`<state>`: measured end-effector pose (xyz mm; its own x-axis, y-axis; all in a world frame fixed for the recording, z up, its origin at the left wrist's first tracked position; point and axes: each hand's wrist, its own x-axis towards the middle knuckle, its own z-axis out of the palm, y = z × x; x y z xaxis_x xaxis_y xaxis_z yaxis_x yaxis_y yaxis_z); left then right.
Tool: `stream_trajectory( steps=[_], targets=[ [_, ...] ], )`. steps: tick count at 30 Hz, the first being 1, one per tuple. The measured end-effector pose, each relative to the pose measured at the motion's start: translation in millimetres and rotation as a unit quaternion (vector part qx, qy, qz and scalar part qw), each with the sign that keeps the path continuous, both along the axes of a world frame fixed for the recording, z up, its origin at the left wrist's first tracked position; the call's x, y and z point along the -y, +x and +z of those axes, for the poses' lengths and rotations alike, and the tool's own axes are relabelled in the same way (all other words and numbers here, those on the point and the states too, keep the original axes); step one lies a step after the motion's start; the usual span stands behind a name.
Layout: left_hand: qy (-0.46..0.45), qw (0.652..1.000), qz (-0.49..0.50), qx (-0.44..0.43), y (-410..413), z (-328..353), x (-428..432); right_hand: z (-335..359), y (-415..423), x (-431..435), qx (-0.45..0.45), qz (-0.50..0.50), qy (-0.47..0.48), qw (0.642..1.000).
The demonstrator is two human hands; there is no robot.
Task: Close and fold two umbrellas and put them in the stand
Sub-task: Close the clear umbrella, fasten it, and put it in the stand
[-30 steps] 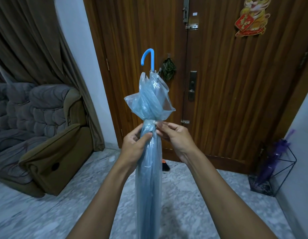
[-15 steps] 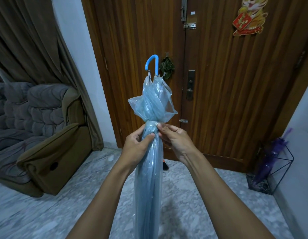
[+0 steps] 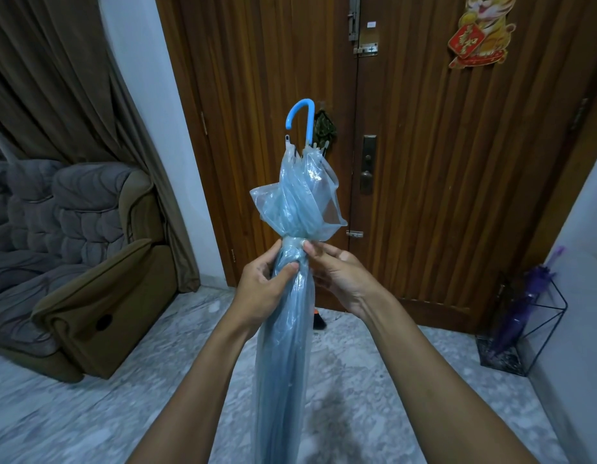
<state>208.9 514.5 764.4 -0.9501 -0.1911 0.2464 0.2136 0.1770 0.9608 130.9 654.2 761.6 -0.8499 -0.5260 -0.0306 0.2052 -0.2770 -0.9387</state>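
Over by the left edge of the floor (image 3: 89, 413) sits a brown sofa (image 3: 72, 262), well away from the job. Next comes the left hand (image 3: 260, 289). It is closed around the blue umbrella (image 3: 287, 329), thumb in front and fingers behind, just under the tie band (image 3: 292, 243). The umbrella stands almost straight up and down between both arms, with its blue hook handle (image 3: 302, 118) on top and its tip out of sight below. Loose plastic puffs out above the band. The right hand (image 3: 340, 279) pinches the band with its fingertips from the other side, so it looks like the strap is being fastened. Both hands touch the umbrella at the same height. Far off by the right edge of the floor, near the wooden door (image 3: 424, 162), stands the wire stand (image 3: 524, 329), with a purple umbrella (image 3: 521, 309) leaning inside it. The stand lies to the right, so the right hand is the nearer one to carry the blue umbrella over and drop it in tip first.
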Motion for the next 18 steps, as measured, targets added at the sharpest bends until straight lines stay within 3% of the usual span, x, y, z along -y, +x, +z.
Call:
stream_trajectory(
  steps=[4,18],
  targets=[
    [-0.005,1.0,-0.011,0.005,2.3,-0.8,-3.7,-3.7,-0.3,-4.1,-0.015,0.026,-0.001,1.0],
    [-0.046,0.999,-0.014,0.011,-5.8,-2.4,-5.7,-7.3,-4.4,3.2,-0.051,-0.04,-0.008,0.998]
  ],
)
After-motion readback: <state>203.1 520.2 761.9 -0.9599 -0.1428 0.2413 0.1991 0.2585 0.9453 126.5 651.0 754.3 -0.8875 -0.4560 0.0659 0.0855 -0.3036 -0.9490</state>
